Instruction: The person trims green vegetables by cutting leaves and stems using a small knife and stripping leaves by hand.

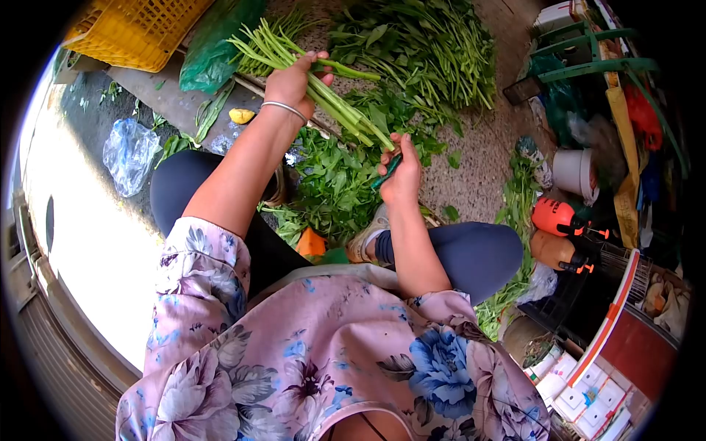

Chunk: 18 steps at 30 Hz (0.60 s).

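Note:
My left hand, with a bangle at the wrist, is wrapped round a bunch of long green vegetable stems. The stems slant down to the right, and one loose stem sticks out to the right above the others. At their lower ends is my right hand, its fingers closed round a small tool with a dark green handle. The tool's working end cannot be made out. Below both hands, a pile of cut leaves covers the ground between my knees.
A large heap of leafy stems lies ahead. A yellow crate and a green plastic bag are at upper left, a clear bag below them. Spray bottles, a white bucket and a green metal frame crowd the right.

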Each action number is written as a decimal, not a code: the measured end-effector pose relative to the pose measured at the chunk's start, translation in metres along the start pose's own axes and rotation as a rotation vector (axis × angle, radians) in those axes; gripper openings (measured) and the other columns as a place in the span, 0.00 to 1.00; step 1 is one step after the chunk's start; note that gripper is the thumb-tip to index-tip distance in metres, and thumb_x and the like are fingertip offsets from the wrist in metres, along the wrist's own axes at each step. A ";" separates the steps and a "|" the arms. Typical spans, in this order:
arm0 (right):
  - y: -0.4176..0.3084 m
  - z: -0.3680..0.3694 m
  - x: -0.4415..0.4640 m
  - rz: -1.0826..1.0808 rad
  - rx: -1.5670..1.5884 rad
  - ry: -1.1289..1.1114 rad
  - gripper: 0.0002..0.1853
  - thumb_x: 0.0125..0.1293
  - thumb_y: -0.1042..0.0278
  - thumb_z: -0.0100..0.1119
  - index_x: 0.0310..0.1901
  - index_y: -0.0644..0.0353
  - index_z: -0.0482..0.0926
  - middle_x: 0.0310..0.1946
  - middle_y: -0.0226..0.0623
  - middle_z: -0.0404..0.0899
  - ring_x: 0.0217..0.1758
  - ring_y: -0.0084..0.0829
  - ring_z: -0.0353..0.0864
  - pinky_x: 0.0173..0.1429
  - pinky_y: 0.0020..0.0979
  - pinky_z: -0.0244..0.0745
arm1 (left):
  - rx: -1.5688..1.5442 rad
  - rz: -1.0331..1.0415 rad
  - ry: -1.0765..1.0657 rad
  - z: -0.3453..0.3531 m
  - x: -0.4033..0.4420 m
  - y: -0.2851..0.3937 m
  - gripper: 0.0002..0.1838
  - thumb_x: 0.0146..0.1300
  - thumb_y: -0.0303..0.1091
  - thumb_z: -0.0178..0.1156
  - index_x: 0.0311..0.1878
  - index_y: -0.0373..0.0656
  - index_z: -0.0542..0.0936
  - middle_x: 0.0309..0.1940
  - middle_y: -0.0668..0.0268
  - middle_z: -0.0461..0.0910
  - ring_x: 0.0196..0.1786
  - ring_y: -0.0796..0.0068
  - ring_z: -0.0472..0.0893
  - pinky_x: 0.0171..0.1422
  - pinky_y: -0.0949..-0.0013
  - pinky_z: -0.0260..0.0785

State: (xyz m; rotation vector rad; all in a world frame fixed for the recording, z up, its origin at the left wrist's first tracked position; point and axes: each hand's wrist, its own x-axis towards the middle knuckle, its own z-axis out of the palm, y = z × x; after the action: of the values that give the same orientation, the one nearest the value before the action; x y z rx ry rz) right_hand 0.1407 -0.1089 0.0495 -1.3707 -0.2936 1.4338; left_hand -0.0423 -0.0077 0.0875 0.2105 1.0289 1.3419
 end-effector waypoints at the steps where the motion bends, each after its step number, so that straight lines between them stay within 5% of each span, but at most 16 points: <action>1: 0.000 0.007 0.001 -0.031 0.229 -0.039 0.12 0.62 0.54 0.50 0.36 0.53 0.72 0.24 0.22 0.67 0.23 0.19 0.62 0.24 0.22 0.53 | -0.028 -0.018 -0.008 0.002 0.001 -0.001 0.05 0.63 0.29 0.46 0.38 0.39 0.70 0.35 0.62 0.77 0.36 0.68 0.75 0.38 0.69 0.73; 5: -0.011 0.048 0.013 -0.118 0.301 0.013 0.17 0.61 0.46 0.45 0.36 0.51 0.72 0.24 0.22 0.66 0.26 0.20 0.62 0.27 0.25 0.54 | -0.164 -0.084 -0.041 0.011 -0.002 -0.009 0.04 0.60 0.26 0.50 0.36 0.37 0.69 0.29 0.63 0.74 0.33 0.67 0.75 0.36 0.63 0.72; 8: -0.015 0.072 0.031 -0.205 0.279 -0.095 0.20 0.61 0.43 0.45 0.40 0.52 0.70 0.30 0.27 0.60 0.35 0.23 0.60 0.43 0.24 0.59 | -0.149 -0.131 -0.094 0.013 -0.002 -0.023 0.04 0.59 0.27 0.53 0.36 0.39 0.69 0.29 0.64 0.73 0.34 0.67 0.76 0.38 0.60 0.70; 11: -0.027 0.075 0.031 -0.265 0.317 -0.143 0.21 0.63 0.43 0.43 0.41 0.53 0.69 0.28 0.25 0.60 0.32 0.22 0.60 0.40 0.23 0.59 | -0.134 -0.181 -0.043 0.018 -0.005 -0.021 0.05 0.59 0.27 0.54 0.36 0.40 0.69 0.29 0.64 0.72 0.35 0.67 0.76 0.38 0.59 0.70; 15: -0.026 0.047 0.040 -0.073 0.356 0.121 0.25 0.62 0.38 0.37 0.36 0.54 0.70 0.25 0.25 0.62 0.26 0.20 0.58 0.32 0.22 0.57 | -0.172 -0.114 -0.075 0.017 -0.003 -0.022 0.06 0.58 0.31 0.56 0.35 0.42 0.71 0.30 0.67 0.71 0.38 0.68 0.75 0.45 0.55 0.71; 18: -0.010 0.066 0.063 -0.268 0.370 0.072 0.27 0.62 0.38 0.38 0.34 0.58 0.70 0.24 0.26 0.62 0.24 0.21 0.59 0.29 0.23 0.59 | -0.149 -0.112 -0.018 0.024 -0.015 -0.034 0.07 0.58 0.31 0.57 0.36 0.42 0.69 0.28 0.66 0.69 0.32 0.70 0.73 0.42 0.55 0.72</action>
State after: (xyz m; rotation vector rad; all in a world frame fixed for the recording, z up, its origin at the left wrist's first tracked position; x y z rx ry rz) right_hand 0.1066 -0.0239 0.0419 -1.0352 -0.1488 1.1458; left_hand 0.0000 -0.0200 0.0859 0.0518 0.9082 1.3062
